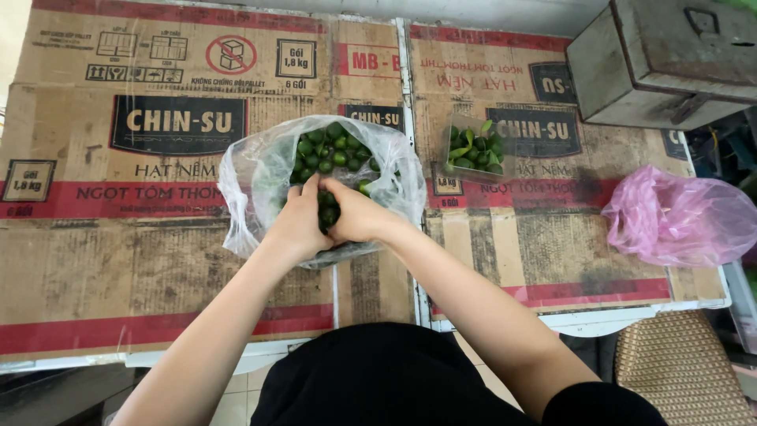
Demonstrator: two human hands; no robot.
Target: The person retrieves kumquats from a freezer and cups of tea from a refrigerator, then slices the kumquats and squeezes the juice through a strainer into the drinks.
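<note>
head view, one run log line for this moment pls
left hand + right hand: inside clear plastic bag among small green limes | small clear tub of limes beside | crumpled pink plastic bag apart

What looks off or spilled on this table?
Nothing spilled. The small green fruits sit inside the clear bag, where left hand and right hand reach. The flattened cardboard is stained and scuffed.

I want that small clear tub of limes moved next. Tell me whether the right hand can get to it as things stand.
Probably yes. The right hand is in the mouth of the clear bag of limes, and the small clear tub sits just beyond it to the right on bare cardboard. Nothing lies between them.
</note>
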